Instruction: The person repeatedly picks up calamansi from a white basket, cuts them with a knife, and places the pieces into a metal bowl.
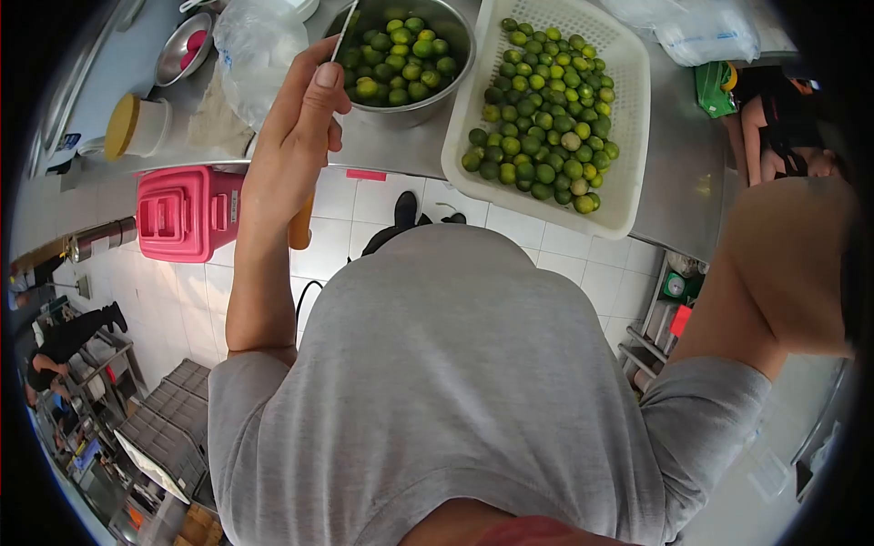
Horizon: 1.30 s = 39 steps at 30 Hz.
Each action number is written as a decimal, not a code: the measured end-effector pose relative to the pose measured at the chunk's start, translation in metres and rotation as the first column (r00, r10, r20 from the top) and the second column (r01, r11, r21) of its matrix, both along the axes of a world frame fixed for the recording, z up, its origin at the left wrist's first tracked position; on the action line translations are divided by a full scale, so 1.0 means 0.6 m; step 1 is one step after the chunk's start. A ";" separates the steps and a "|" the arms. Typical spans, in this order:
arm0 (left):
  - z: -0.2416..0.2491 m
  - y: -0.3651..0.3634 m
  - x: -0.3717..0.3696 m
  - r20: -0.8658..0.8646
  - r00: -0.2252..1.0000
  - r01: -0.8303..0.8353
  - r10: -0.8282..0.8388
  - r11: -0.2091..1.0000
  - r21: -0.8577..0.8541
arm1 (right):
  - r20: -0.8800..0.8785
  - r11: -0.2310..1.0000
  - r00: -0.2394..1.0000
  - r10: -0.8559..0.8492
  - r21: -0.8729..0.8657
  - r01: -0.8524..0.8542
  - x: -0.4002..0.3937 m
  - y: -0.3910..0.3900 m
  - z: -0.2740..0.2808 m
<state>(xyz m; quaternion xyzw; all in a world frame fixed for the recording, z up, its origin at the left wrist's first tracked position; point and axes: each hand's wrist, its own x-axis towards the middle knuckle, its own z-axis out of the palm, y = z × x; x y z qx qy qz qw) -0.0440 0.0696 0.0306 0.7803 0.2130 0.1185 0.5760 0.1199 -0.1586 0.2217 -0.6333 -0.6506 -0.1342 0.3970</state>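
My left hand [296,127] is raised over the counter's front edge, beside a steel bowl [414,114] of green limes [401,64]. Its thumb and fingers are closed on a thin, pale strip [344,32], which looks like a blade seen edge-on. An orange-yellow handle [300,226] shows beside my left wrist; whether it joins the strip is hidden. To the right of the bowl, a white perforated basket [628,118] holds many more limes [546,118]. My right arm [765,282] is bent up close to the camera at the right, with its hand out of sight.
A clear plastic bag [259,64], a yellow-lidded tub [118,127] and a small steel bowl [164,64] stand at left on the counter. A pink bin [187,214] is below. Another person [774,127] is at the right, near a green package [715,88]. People also show at far left.
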 end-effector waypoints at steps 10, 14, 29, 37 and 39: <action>0.005 -0.002 0.012 0.005 0.999 0.040 -0.040 0.999 0.030 | 0.010 1.000 1.000 -0.008 -0.001 0.008 0.004 0.002 -0.007; 0.000 0.001 0.015 0.026 0.999 0.042 -0.042 0.999 -0.004 | 0.034 1.000 0.999 -0.015 0.016 0.014 0.009 0.003 -0.016; 0.005 0.005 0.026 0.037 0.999 0.036 -0.034 0.998 -0.054 | -0.246 0.936 0.911 -0.330 0.042 0.350 0.146 0.071 -0.114; -0.008 -0.004 0.030 -0.004 0.995 0.096 -0.096 0.992 -0.087 | 0.088 0.483 0.818 -0.569 -0.769 0.419 0.222 0.080 -0.519; -0.009 -0.009 0.035 -0.009 0.991 0.129 -0.130 0.988 -0.087 | 0.157 0.497 0.818 -0.554 -0.726 0.476 0.211 0.084 -0.556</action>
